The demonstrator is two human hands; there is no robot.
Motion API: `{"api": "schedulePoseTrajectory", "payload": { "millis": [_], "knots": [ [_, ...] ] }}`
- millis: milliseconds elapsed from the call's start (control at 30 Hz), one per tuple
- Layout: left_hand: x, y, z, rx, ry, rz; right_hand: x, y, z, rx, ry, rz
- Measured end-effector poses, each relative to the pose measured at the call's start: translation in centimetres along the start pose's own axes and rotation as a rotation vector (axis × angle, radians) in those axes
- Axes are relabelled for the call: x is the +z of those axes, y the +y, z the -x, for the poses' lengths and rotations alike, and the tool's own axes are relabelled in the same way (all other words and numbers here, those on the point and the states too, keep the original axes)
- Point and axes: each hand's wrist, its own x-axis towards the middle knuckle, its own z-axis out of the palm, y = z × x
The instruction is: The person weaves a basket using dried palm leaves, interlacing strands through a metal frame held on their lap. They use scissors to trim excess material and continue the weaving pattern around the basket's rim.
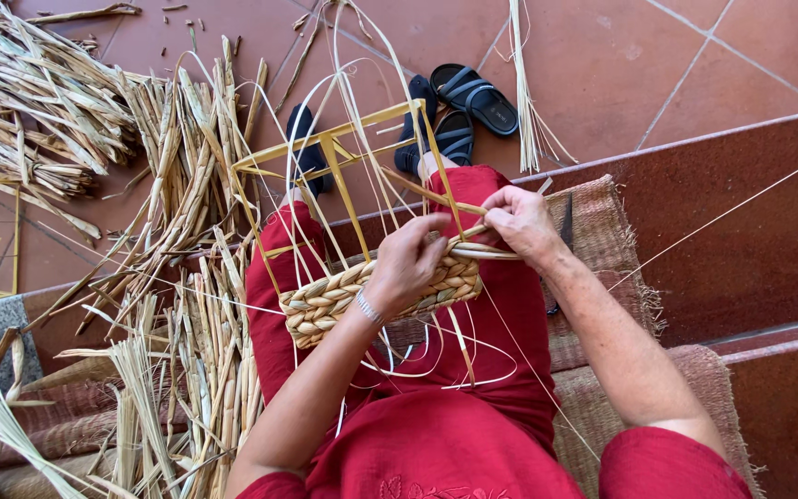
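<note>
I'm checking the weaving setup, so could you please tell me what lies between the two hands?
In the head view, woven straw braid on the yellow wire frame spans from the left hand to the right hand.

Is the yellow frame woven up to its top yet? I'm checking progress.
No. The woven band covers only the bottom of the yellow frame; its upper bars stand bare.

You have no packages, labels, signs or screens in front of you here.
</note>
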Motion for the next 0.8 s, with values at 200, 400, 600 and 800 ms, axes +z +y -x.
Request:
{"api": "schedulePoseTrajectory", "payload": {
  "millis": [200, 400, 600, 800],
  "knots": [
    [-4.7, -2.8, 6.3, 0.278, 0.275, 0.197, -0.6, 1.6, 1.3, -0.094, 0.044, -0.539],
    [-10.0, -7.5, 11.4, 0.105, 0.490, 0.406, -0.9, -0.2, 1.5, 0.042, -0.241, -0.649],
    [-11.4, -10.0, 13.9, 0.059, 0.592, 0.482, -0.7, -0.4, 0.2, 0.025, -0.066, -0.047],
    [-11.7, -10.9, 14.8, 0.005, 0.625, 0.452, -2.1, 0.7, 0.7, 0.009, 0.165, -0.855]
  ]
}}
